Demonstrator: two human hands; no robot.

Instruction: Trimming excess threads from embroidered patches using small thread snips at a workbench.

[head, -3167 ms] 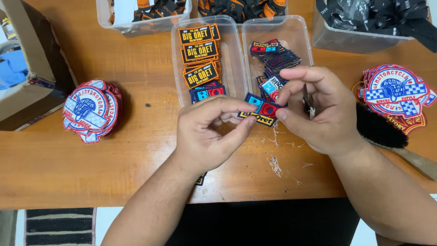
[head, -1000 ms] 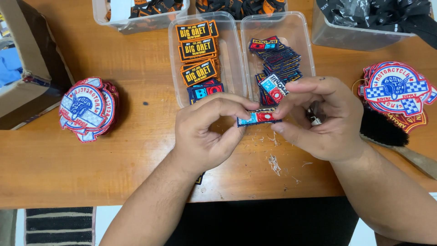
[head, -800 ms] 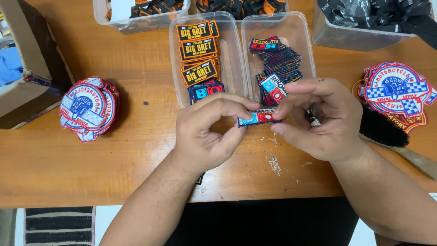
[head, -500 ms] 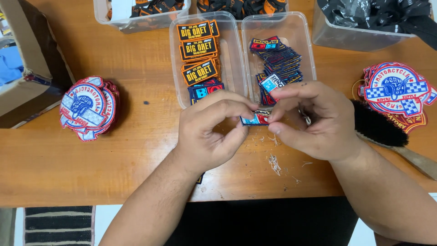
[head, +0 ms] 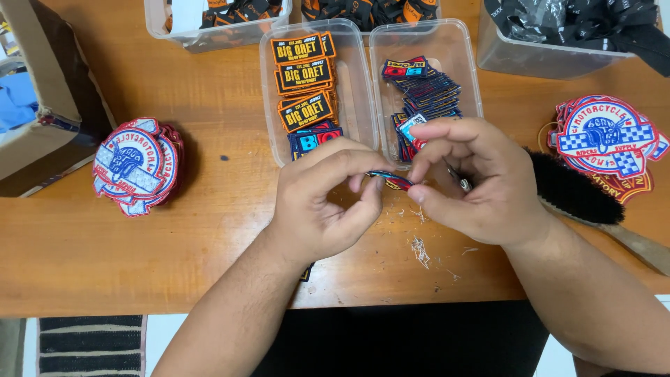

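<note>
Patch (head: 391,180) edge-on, long axis L–R, pinched betw. left hand (head: 317,202) & right hand (head: 474,178) fingertips.

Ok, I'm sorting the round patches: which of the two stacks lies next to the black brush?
The round patch stack at the table's right end, with a checkered band on top; the brush lies right beside it. The other round stack sits far left, near the cardboard box.
</note>
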